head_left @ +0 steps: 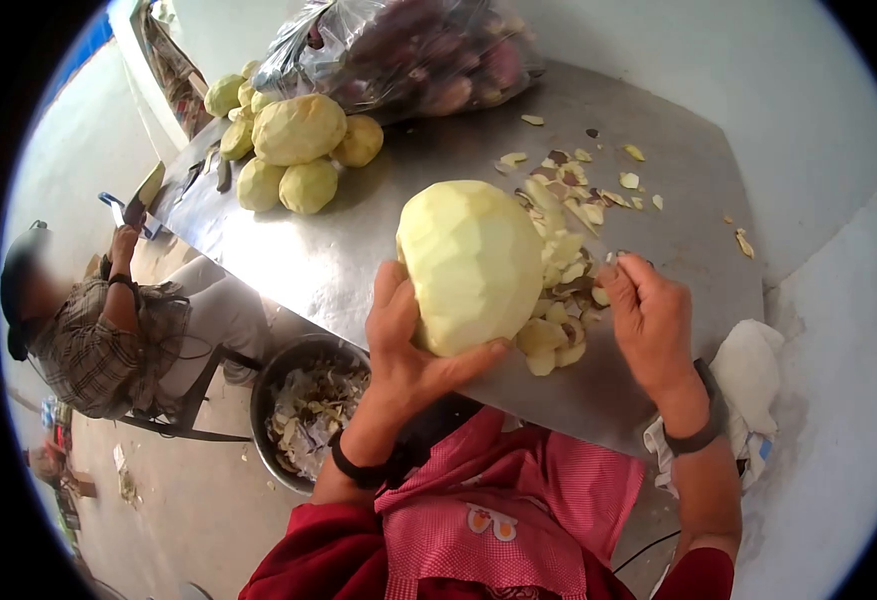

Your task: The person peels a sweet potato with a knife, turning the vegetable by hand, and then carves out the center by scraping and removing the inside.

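Note:
A large, pale yellow-green peeled fruit or vegetable (470, 262) is held up over the metal table by my left hand (405, 335). Its fingers wrap the left side, and the thumb lies along the bottom. To the right, my right hand (646, 312) is closed with fingers pinched round something small, mostly hidden, that I cannot make out. This hand is apart from the large piece. Between and behind the hands, thin peelings (558, 250) lie heaped on the table.
Several peeled pieces (299, 130) and a plastic bag of purple items (428, 60) stand on the metal table (673, 140). A bin of scraps (308, 405) is below left. Another person (108, 330) sits at the left. A white cloth (748, 375) lies right.

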`<state>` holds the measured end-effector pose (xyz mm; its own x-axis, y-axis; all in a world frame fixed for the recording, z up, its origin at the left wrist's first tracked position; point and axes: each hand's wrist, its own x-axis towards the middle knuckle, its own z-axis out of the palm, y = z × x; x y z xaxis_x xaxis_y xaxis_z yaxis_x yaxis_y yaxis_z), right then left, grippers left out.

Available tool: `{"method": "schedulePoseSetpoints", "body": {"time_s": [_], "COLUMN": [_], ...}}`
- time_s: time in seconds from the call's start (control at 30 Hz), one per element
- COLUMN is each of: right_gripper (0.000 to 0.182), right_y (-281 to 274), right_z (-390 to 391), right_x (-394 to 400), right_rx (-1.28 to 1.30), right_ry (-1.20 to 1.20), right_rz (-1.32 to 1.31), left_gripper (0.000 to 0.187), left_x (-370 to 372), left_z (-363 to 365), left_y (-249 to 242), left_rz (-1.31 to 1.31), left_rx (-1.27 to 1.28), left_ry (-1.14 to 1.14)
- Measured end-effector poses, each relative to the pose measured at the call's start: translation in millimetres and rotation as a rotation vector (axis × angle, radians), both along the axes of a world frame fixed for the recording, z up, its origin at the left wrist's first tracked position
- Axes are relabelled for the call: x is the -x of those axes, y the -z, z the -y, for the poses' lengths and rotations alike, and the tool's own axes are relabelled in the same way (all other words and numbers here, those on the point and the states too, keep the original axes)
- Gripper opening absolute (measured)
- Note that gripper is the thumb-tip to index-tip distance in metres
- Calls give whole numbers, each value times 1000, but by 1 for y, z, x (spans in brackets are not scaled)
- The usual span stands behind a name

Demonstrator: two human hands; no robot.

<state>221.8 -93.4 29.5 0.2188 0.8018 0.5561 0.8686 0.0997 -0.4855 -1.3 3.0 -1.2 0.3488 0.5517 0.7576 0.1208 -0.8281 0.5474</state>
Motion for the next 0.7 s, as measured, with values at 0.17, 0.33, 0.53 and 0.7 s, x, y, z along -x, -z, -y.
{"method": "schedulePoseSetpoints", "body": {"time_s": [0.17,0.33,0.53,0.7], "right_gripper": [37,36,33,31], "right_y": [-7,-9,-15,-24], "right_z": [2,6,11,15], "right_x": [2,8,10,14], "right_rx": [41,1,2,6], "right_ry": [-66,-239,-323,-269], "right_rz": [-252,-352,-250,-184], "left_gripper": [64,69,73,74], "left_x": [3,3,-1,-4], "left_z": [4,3,4,3], "left_y": [4,4,3,3], "left_rz": [-33,-125,-186,-160], "left_rx": [9,48,-88,-96], "left_ry": [-6,-31,-66,-51]}}
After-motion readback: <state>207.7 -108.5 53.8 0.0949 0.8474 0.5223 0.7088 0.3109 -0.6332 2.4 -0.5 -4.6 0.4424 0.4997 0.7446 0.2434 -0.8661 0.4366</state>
